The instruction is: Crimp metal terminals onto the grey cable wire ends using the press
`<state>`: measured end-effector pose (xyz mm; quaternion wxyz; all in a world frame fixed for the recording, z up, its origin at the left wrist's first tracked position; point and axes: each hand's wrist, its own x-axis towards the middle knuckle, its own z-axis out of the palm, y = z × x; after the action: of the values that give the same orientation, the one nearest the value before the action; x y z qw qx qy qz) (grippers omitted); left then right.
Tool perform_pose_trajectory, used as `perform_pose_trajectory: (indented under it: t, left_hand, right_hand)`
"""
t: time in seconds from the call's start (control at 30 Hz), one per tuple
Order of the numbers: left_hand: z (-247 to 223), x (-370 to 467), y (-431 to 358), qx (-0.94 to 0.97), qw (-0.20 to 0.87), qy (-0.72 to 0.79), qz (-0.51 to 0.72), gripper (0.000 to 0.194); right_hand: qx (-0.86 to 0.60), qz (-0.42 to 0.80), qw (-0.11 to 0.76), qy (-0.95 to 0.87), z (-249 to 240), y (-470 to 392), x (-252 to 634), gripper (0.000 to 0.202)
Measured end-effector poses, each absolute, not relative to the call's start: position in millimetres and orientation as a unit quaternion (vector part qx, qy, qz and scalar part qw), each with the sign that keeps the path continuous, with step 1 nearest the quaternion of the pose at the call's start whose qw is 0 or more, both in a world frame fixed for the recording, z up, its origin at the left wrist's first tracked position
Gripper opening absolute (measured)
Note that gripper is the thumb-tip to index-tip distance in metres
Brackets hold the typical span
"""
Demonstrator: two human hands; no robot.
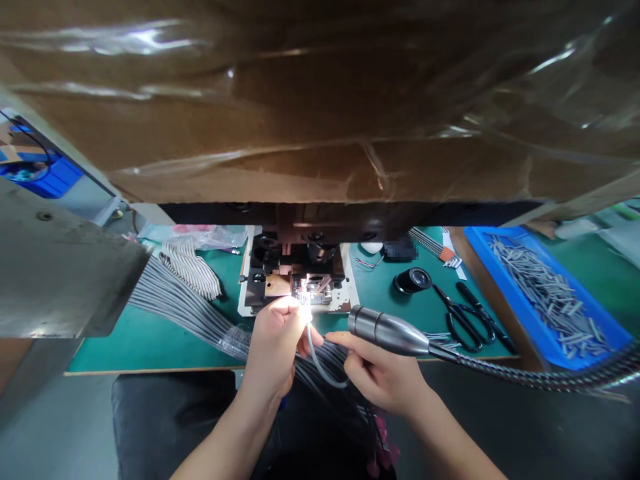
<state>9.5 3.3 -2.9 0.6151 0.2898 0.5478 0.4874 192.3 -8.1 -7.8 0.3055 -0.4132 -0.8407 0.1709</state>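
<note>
Nearest me, I have the right hand (387, 373) below the lamp head, with its index finger stretched out to the left and the others curled. The gray cable (317, 360) bends down toward it, but I cannot tell whether that grip holds any of it. The left hand (273, 340) sits a little further in, and its grip is pinching the cable near its upper end, just in front of the machine (277, 287). I read the pinch through glare, so the very tip is washed out. The metal lamp head (393, 331) hangs on a flexible neck (530, 377) over the right hand, pointing left.

Just behind the left wrist, I see a bundle of gray cables (185, 303) running along the green tabletop (373, 290). To the right lie scissors (463, 320) with black handles, next to a slim black tool (483, 313). Further right, a blue tray (545, 340) holds many short gray pieces. Beyond the scissors I make out a black cylinder (413, 280), and behind it some cables with an orange wrap (444, 254). Furthest off, at upper left, is a blue bin (57, 177).
</note>
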Motion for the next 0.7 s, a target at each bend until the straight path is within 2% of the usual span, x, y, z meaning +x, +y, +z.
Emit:
perform_pose_trajectory:
  t: [0.2,0.33,0.47,0.53,0.6,0.7]
  left_hand:
    - [-4,7,0,0.29,0.616,0.542,0.493,0.025]
    - [-5,9,2,0.288,0.61,0.539,0.504,0.026]
    - [0,12,-2,0.307,0.595,0.535,0.515,0.025]
    - [4,7,-12,0.345,0.587,0.525,0.511,0.025]
    - [6,-3,-27,0.415,0.554,0.509,0.513,0.026]
    - [2,-31,-45,0.539,0.408,0.496,0.544,0.029]
  right_hand:
    - [-0.397,0.192,0.314,-0.841,-7,-15,195,0.034]
    - [-0.381,0.201,0.34,-0.836,-3,-20,190,0.021]
    - [-0.336,0.172,0.323,-0.868,5,-22,180,0.006]
    - [-0.32,0.153,0.323,-0.878,5,-25,177,0.007]
    - [-0.31,0.149,0.328,-0.88,-2,-32,180,0.008]
    - [-0.307,0.19,0.362,-0.859,-26,-52,201,0.014]
